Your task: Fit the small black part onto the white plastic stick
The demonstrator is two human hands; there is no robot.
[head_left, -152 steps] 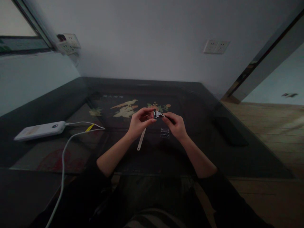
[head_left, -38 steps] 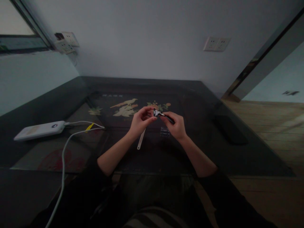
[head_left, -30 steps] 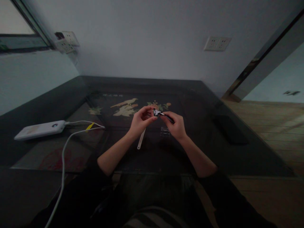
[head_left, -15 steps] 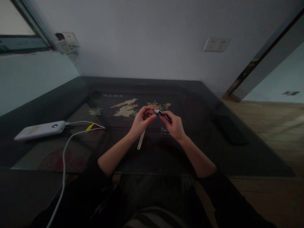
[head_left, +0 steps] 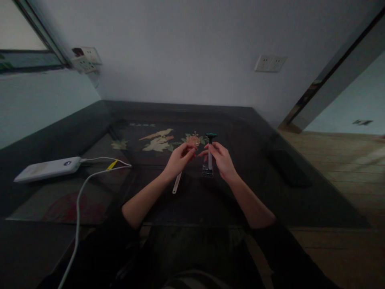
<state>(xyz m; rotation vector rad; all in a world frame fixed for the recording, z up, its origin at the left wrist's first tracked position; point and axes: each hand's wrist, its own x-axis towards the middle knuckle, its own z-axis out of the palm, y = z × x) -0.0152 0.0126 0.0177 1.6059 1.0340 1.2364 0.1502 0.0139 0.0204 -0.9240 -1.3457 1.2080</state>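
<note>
A razor stands nearly upright in my right hand, held by the thumb and fingers with its teal-edged head on top. My left hand is closed in a pinch just to the left of the razor, apart from it. Whatever those fingertips hold, if anything, is too small to make out. Behind the lower end of the razor handle, a small dark, shiny block rests on the table. A thin pale strip with a hole at its end lies below my left hand, its upper part hidden by the hand.
On the dark table, decorated with a bird and flowers, a white power bank lies at the left. Its white cable runs toward me. A flat black object lies at the right. Sockets are on the wall behind.
My hands have moved apart from their shared hold. The razor has turned from lying across my fingers to upright in my right hand, and my left hand has let go of it.
</note>
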